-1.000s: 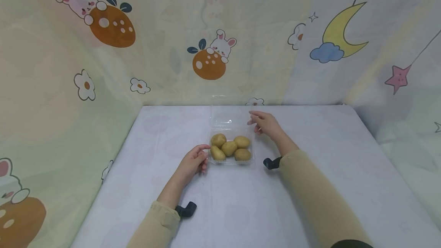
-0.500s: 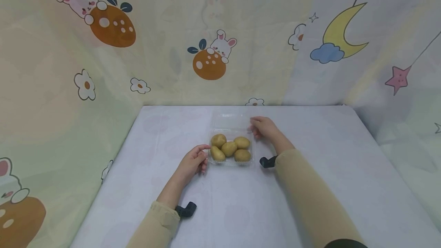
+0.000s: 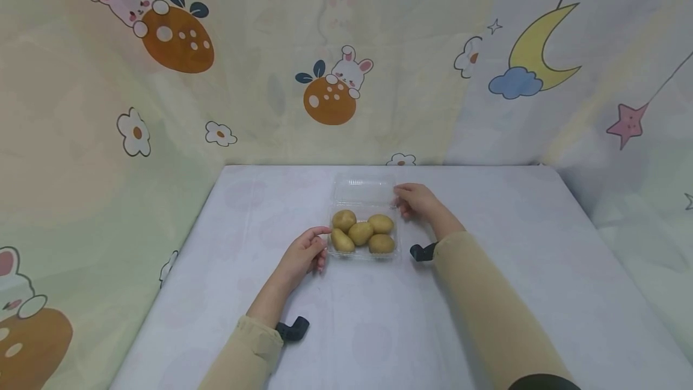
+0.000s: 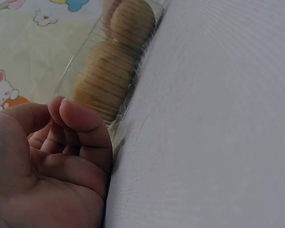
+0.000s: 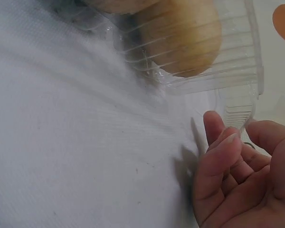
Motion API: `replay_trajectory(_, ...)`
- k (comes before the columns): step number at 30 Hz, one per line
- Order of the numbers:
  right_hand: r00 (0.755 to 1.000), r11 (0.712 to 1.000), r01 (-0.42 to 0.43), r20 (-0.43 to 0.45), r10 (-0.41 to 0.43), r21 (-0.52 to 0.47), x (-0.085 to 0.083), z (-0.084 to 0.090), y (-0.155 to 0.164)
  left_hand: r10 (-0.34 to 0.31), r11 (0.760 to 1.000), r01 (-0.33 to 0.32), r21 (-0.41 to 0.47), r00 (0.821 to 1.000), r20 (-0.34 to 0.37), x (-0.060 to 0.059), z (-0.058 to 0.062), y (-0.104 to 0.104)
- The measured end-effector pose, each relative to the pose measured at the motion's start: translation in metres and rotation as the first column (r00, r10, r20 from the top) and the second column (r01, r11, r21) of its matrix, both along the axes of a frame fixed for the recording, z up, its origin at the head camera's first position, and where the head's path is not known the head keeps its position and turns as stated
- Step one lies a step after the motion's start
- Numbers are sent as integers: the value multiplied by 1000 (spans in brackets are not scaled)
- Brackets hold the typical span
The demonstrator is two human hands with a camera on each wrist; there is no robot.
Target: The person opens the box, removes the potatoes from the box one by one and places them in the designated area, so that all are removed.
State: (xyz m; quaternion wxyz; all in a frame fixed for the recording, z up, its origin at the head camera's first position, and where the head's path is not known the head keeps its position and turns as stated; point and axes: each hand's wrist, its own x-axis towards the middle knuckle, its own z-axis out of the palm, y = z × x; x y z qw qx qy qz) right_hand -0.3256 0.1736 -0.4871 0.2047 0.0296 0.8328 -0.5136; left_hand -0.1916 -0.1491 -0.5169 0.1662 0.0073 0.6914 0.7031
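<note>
From above, I'm seeing a clear plastic box (image 3: 361,255) sitting on the white-covered table (image 3: 368,312), with five potatoes (image 3: 360,233) lying inside it. Its clear lid (image 3: 364,190) is lying folded back on the far side of the box. At the box's left side the left hand (image 3: 302,256) is pointing a nearly straight index finger at the wall and touching it there, the other fingers bending loosely. Beyond the box's right side the right hand (image 3: 421,200) is reaching to the lid's edge. Past the box a printed backdrop (image 3: 243,65) is hanging, and tan sleeves (image 3: 238,351) are covering the arms on the near side.

From the left wrist, potatoes are showing through the box's ribbed wall, and the left hand's relaxed fingers are gathering just beside its corner, gripping nothing that I can make out.

From the right wrist, the right hand's thumb and fingers are nearly closing, pinching the lid's edge between them, just beyond the box. A potato is showing through the box's near wall.
</note>
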Motion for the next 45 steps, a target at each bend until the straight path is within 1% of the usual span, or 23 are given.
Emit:
replay_trajectory(5,1000,998,-21,-3,22,53,-1,6,3,0,1000,0,0,1000,-1,-1,0,0)
replay_trajectory(9,1000,992,-4,-17,6,124,0,15,3,2,1000,-2,5,1000,-1,-1,0,0)
replay_trajectory(12,997,979,13,-71,2,202,1,25,1,2,1000,-2,11,1000,-2,-1,0,1)
replay_trajectory(14,992,971,9,-124,21,237,2,33,-1,1,1000,-1,17,1000,-3,-1,0,1)
replay_trajectory(16,982,965,-11,-178,60,263,3,41,-4,1,1000,-1,23,1000,-1,-1,-1,1)
replay_trajectory(18,973,962,-51,-205,109,267,4,49,-9,-1,1000,2,26,1000,-2,-1,-1,1)
replay_trajectory(20,963,956,-111,-208,171,273,6,57,-14,-3,1000,4,29,1000,-4,-1,-2,0)
replay_trajectory(22,952,944,-189,-187,244,271,8,65,-20,-3,1000,3,29,1000,-3,-1,-2,0)
replay_trajectory(24,934,923,-280,-150,325,263,11,73,-27,-2,1000,2,30,1000,0,-1,-2,0)
replay_trajectory(25,921,908,-326,-129,369,263,13,77,-30,-1,1000,1,28,1000,0,-1,-2,0)
replay_trajectory(29,858,837,-486,-48,512,250,19,88,-42,-3,1000,3,20,1000,-4,-1,-2,0)
replay_trajectory(31,823,798,-547,-8,567,254,20,89,-46,-5,1000,5,20,1000,-6,-1,-2,0)
replay_trajectory(34,776,744,-619,55,628,251,20,87,-51,-10,1000,10,24,1000,-2,0,-2,-1)
replay_trajectory(36,755,719,-649,91,650,248,22,85,-54,-11,999,11,30,1000,3,0,-2,-1)
replay_trajectory(39,736,701,-673,124,665,237,23,82,-58,-10,999,10,33,1000,9,0,-3,-1)
replay_trajectory(45,701,665,-712,171,693,225,22,74,-65,-7,1000,7,26,1000,-10,-1,-2,-1)
